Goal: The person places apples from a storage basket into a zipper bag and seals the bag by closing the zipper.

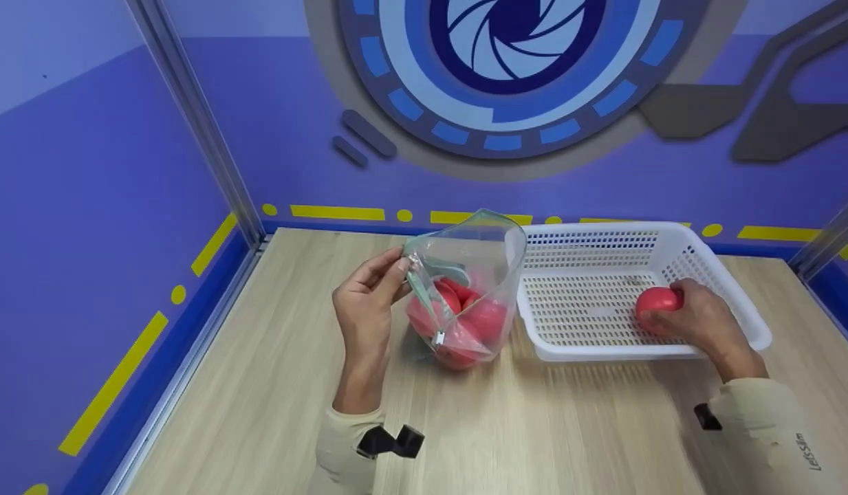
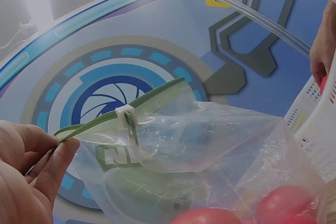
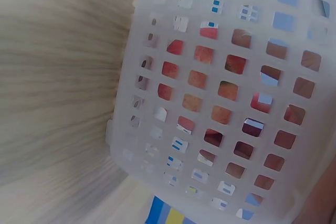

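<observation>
My left hand (image 1: 368, 295) pinches the green-trimmed rim of a clear mesh-like bag (image 1: 496, 258) between thumb and fingers. Several round red fruits (image 1: 484, 320) lie in the bottom of this bag, which stands on the table with its mouth up. In the left wrist view a white toggle (image 2: 126, 115) with a cord hangs at the green rim. Inside the white basket, at its right end, my right hand (image 1: 705, 316) grips one round red fruit (image 1: 657, 306). The right wrist view shows that fruit (image 3: 197, 80) only through the holes of the basket wall.
The white perforated basket (image 1: 544, 350) stands right of the bag, near the back wall (image 1: 279, 137). A metal post (image 1: 197, 110) rises at the back left corner of the wooden table (image 1: 272, 385).
</observation>
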The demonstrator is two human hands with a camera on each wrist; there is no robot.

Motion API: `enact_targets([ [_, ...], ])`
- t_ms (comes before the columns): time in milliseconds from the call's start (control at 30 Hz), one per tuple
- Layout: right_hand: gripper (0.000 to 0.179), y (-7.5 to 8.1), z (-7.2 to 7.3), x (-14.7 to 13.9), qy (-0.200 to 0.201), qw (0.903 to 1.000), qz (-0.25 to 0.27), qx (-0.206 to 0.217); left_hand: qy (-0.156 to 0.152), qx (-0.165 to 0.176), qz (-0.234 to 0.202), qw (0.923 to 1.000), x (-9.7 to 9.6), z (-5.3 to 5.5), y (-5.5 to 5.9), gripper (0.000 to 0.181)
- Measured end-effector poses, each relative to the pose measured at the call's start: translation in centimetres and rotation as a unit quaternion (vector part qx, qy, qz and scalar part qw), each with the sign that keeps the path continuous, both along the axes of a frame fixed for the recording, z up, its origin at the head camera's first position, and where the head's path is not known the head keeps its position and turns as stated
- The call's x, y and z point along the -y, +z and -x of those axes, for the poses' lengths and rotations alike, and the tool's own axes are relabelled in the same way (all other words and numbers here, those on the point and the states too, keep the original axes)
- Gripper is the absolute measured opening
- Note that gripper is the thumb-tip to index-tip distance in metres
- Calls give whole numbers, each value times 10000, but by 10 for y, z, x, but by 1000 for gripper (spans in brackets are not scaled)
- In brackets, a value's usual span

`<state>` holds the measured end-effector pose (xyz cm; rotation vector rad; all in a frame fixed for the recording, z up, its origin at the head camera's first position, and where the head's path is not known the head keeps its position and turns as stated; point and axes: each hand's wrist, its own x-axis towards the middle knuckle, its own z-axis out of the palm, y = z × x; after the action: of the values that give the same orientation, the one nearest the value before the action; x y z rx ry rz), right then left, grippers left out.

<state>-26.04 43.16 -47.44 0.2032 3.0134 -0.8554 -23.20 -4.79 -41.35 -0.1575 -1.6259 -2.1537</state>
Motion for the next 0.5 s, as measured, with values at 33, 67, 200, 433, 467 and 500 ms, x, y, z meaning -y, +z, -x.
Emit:
enact_targets([
  [33,93,0,0,0,21,10000,-4,-11,7,4,17,10000,0,0,1,24],
  [67,93,0,0,0,9,10000,9,19,8,10,24,10000,0,0,1,24],
  [200,91,1,0,1,-95,9997,98,185,-20,-8,3,10000,0,-1,2,23],
  [433,91,1,-4,4,-78,9995,291,108,-26,-17,19,10000,-1,-2,6,23],
  [467,90,1,-5,4,-57,9994,321,82,-31,-12,21,10000,-1,-2,6,23],
  [500,90,0,-5,3,-34,9994,342,55,-40,-15,22,10000,-1,-2,7,23],
])
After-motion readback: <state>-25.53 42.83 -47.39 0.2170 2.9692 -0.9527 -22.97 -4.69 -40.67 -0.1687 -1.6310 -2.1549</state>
